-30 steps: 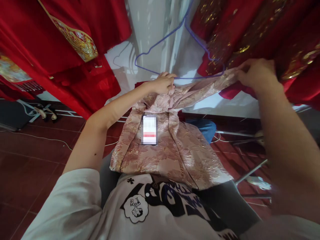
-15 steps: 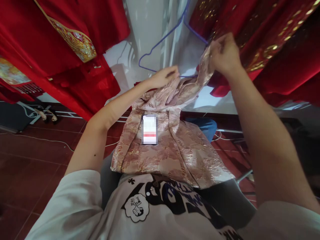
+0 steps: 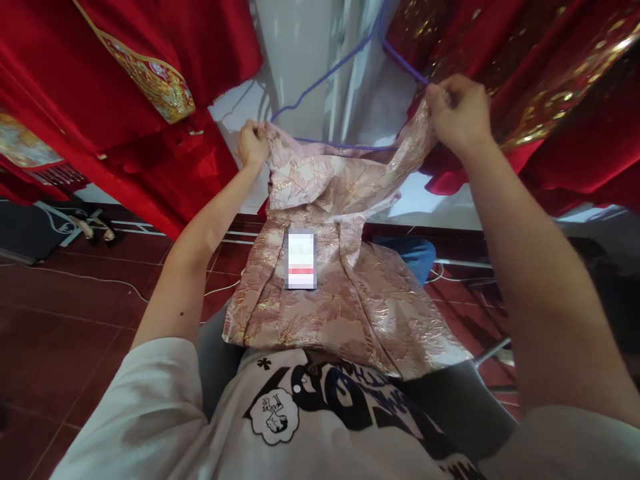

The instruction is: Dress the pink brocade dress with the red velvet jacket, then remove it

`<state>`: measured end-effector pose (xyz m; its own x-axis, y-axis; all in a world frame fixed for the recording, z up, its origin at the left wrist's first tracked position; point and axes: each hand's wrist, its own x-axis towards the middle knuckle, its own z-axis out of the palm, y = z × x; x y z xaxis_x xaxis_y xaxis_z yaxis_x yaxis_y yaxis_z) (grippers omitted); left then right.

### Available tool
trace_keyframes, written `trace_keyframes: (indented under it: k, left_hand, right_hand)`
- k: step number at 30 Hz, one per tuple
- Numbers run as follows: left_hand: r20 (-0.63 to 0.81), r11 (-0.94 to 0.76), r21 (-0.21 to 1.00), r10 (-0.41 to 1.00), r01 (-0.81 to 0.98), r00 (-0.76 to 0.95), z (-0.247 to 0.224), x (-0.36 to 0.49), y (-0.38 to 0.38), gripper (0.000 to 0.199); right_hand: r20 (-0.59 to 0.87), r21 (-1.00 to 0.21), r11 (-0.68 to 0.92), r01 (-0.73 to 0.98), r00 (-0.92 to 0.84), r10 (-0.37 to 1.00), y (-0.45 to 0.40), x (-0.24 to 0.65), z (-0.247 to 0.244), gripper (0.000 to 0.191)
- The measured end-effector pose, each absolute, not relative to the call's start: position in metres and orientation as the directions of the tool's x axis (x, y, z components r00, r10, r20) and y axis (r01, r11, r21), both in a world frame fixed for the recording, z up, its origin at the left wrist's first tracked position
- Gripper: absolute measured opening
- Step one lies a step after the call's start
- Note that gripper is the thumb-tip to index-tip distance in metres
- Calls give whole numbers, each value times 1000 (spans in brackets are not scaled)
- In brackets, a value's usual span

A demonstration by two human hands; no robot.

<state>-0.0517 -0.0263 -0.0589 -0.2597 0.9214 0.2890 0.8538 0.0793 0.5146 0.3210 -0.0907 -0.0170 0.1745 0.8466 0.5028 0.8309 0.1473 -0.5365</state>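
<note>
A pink and gold brocade dress (image 3: 320, 320) lies spread over my lap, its upper part lifted away from me. My left hand (image 3: 253, 143) pinches the left shoulder of the dress close to the left end of a purple hanger (image 3: 325, 75). At the other shoulder, my right hand (image 3: 460, 110) grips the fabric against the hanger's right arm. The hanger's bottom bar runs behind the neckline. A phone (image 3: 301, 260) with a lit, blurred screen rests on the skirt of the dress.
Red garments with gold embroidery (image 3: 145, 73) hang at the left, and sequined red garments (image 3: 530, 80) hang at the right. Blue denim (image 3: 407, 257) shows beside the skirt. Shoes (image 3: 95, 230) and a white cable (image 3: 115, 283) lie on the red tiled floor.
My left hand has moved left and slightly up, drawing the left shoulder of the dress out to the hanger's left end. The bodice is now spread wide. My right hand has shifted only slightly.
</note>
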Motion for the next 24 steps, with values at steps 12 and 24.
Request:
trace_keyframes:
  k: [12, 24]
  left_hand:
    - [280, 71, 595, 916, 801, -289, -70, -69, -15, 21]
    - [337, -333, 670, 933, 663, 129, -32, -59, -6, 94]
  right_hand:
    - [510, -521, 118, 845, 198, 837, -99, 312, -14, 17]
    - [459, -624, 181, 760, 169, 872, -91, 321, -14, 22]
